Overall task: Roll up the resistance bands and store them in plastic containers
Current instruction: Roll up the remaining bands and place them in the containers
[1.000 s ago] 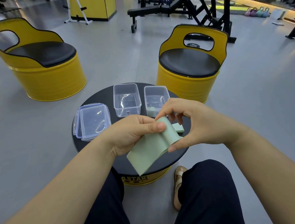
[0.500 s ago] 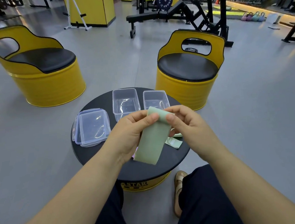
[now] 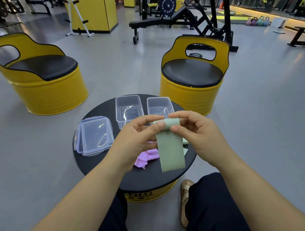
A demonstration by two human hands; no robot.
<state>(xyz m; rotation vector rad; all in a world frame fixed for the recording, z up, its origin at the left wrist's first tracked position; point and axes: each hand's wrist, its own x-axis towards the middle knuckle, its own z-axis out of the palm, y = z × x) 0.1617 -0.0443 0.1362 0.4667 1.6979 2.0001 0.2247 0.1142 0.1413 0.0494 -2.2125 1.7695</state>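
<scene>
Green band (image 3: 170, 148) — top edge pinched between both hands.

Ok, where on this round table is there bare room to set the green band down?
The round table is bare along its near rim, in front of the purple band, and in the strip behind the stacked lids. Two clear containers fill the back. The middle, under the left hand and right hand pinching the green band, is crowded.

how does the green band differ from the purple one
The flat sage-green rubber resistance band is pinched at its curled top by the left hand and right hand; the lilac rubber resistance band lies on the round black table. Green hangs smooth, lilac is crumpled. Neither is boxed.
</scene>
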